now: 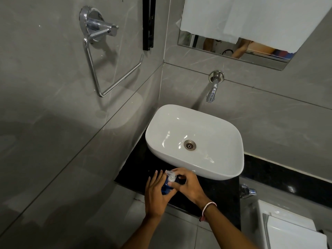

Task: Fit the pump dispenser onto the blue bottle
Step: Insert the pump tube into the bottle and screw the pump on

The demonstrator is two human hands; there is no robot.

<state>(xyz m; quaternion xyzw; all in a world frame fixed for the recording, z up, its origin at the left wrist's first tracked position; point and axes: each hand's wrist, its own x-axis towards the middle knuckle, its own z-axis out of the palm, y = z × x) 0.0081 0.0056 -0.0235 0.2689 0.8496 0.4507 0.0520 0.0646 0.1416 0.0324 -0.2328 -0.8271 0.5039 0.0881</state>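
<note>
In the lower middle of the frame, the person's two hands met over a blue bottle (164,189) that stood on the black counter (218,192), just in front of the white basin (212,169). The left hand (156,193) was wrapped around the body of the bottle from the left side, with its fingers (154,177) reaching up along it, so only small parts of the blue surface were visible between the hands. The right hand (190,185) was closed on the clear pump dispenser (171,177) at the top of the bottle; the thumb pressed on its collar from below and the other fingers curved over it from above. The nozzle of the pump pointed to the upper left. Whether the collar was already fully seated on the neck could not be told, because the fingers covered it. A pink band (208,208) was on the right wrist. Above the basin, a chrome tap (212,90) came out of the grey wall, and a chrome towel ring (107,65) hung at the upper left of the frame. A mirror (255,49) was at the upper right, partly covered by a white towel (251,15).
</note>
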